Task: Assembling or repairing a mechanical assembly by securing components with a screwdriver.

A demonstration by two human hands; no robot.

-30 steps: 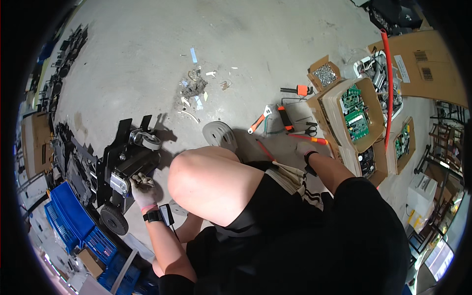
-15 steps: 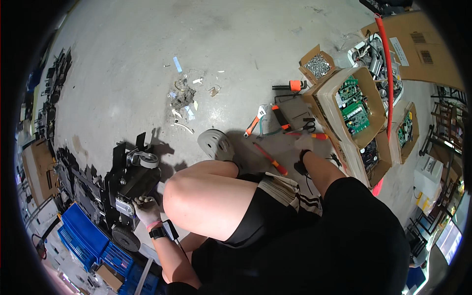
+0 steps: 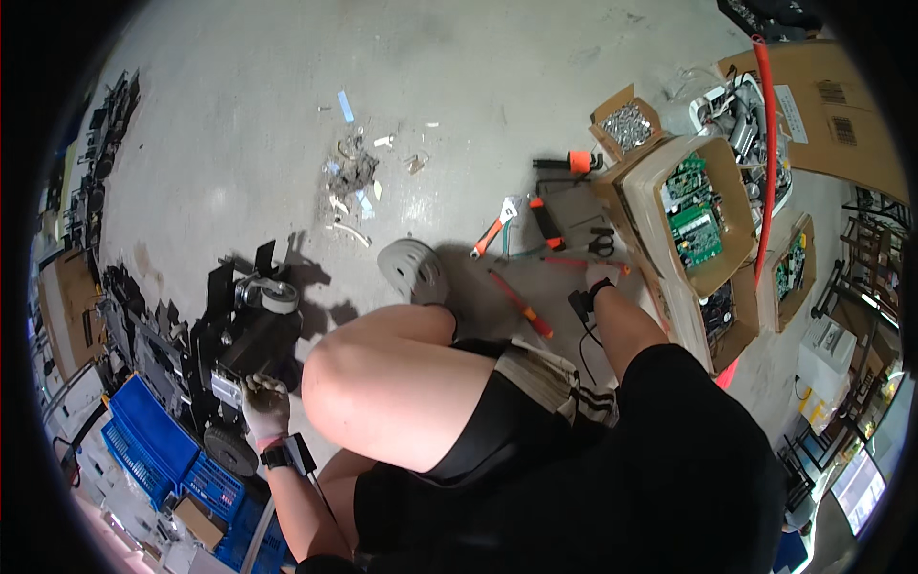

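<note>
My left hand, in a pale glove with dark fingertips, has its fingers curled against a silver metal part of a black wheeled machine. The machine lies beside my bent knee, a grey caster at its upper end and a black wheel lower down. On the right, my other gloved hand, the right hand, is closed over a red-and-orange-handled screwdriver low over the floor; its fingers are partly blurred. Another red-handled screwdriver lies to the left of that hand.
Around the right hand lie an adjustable wrench, scissors and a hex key set. Cartons hold green circuit boards and screws. Debris litters the floor ahead. Blue crates stand at lower left.
The view has shifted slightly. The screwdriver at my right hand has moved a little left relative to the scissors. My left hand stays at the machine's silver part.
</note>
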